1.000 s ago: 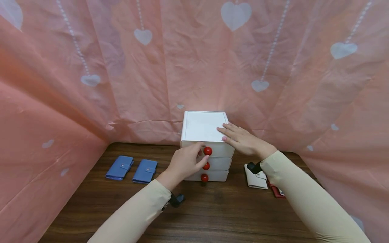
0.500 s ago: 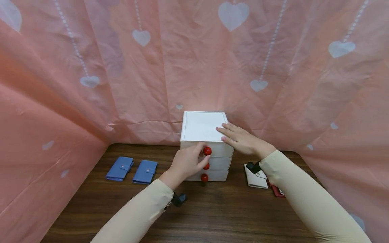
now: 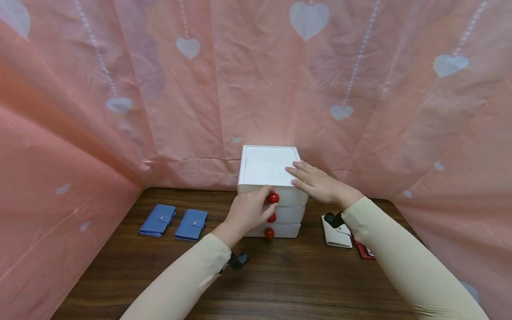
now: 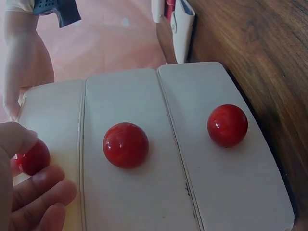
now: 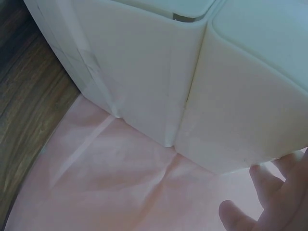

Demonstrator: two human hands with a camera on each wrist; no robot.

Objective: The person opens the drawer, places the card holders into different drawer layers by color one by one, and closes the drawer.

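A white chest (image 3: 269, 178) of three drawers stands at the back of the wooden table (image 3: 280, 275), against the pink curtain (image 3: 120, 133), its drawer fronts facing the person, each with a red knob in a vertical row. The left hand (image 3: 247, 212) is at the top knob (image 3: 274, 198) — thumb and forefinger curled in on it from the left, so the knob sits just at the fingertips; the left wrist view shows the top knob (image 4: 32, 157) tucked between thumb and fingers (image 4: 41, 185), touching them, though how firm the pinch is cannot be told. The middle knob (image 3: 271, 218) and bottom knob (image 3: 269, 233) lie below, free of the hand. The top drawer looks shut or nearly so, its front about flush with the two beneath. Its travel runs straight out toward the person, along the line of the left forearm. The right hand (image 3: 320, 183) lies flat on the chest's top at its right front corner, fingers straight and spread, pressing down and holding nothing — the right wrist view shows only fingertips (image 5: 262, 180) beside the chest's side wall. Two blue wallets (image 3: 174, 222) lie on the table well to the left, a white wallet (image 3: 337, 234) and a red one (image 3: 363, 251) to the right.
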